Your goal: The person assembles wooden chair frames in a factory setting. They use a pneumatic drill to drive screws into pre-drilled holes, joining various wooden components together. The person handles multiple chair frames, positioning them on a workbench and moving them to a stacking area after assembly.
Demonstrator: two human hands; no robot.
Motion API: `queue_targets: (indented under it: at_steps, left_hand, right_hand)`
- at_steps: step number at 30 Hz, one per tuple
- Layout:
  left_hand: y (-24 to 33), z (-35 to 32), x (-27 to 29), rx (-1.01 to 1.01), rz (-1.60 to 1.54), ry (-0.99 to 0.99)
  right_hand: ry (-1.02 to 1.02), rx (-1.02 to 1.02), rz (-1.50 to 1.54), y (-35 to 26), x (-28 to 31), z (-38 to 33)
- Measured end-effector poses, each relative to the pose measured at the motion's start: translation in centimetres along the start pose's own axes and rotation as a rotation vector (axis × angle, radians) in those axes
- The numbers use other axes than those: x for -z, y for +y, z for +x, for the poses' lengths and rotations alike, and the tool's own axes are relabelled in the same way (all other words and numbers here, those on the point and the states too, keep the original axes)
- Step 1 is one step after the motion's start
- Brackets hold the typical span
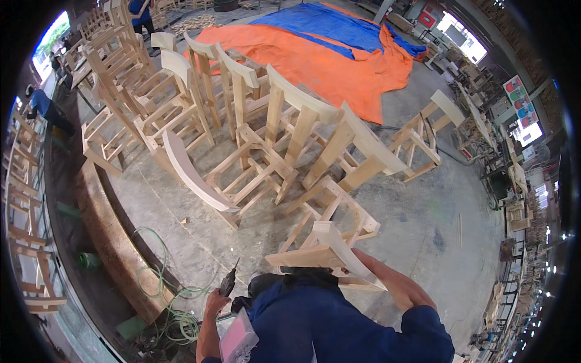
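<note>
Left hand (216, 304) is clenched around one drill (228, 282), bit pointing up; right hand (407, 294) grasps one unfinished wooden chair frame (330, 251) carried just ahead of it. Beyond, at least six similar chair frames (284, 139) stand clustered on the concrete; one green hose (158, 284) coils left of the drill.

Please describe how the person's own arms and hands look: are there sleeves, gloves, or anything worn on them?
Both hands are bare, without gloves. The right hand comes out of a dark blue sleeve that ends above the forearm. The left hand and its forearm are uncovered; no watch or ring is visible.
</note>
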State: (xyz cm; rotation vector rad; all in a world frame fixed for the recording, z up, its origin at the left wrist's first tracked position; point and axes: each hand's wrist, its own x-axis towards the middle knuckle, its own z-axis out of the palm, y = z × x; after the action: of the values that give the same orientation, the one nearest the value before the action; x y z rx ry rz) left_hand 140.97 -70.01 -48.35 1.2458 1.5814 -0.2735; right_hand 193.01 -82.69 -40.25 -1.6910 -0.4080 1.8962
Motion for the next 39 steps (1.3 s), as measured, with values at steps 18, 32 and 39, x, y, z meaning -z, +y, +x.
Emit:
queue_targets:
  at_steps: [18, 32, 39]
  left_hand:
    - [4.0, -1.7, 0.5, 0.095, 0.074, -0.027]
    - [0.5, 1.7, 7.8, 0.031, 0.035, -0.051]
    - [-2.6, 0.8, 10.3, 0.029, -0.145, 0.079]
  right_hand:
    - [-0.112, 0.323, -0.917, -1.3, 1.6, 7.0]
    - [-0.071, 0.060, -0.583, -3.0, -0.9, 9.1]
    - [0.128, -0.102, -0.233, -3.6, -5.2, 9.0]
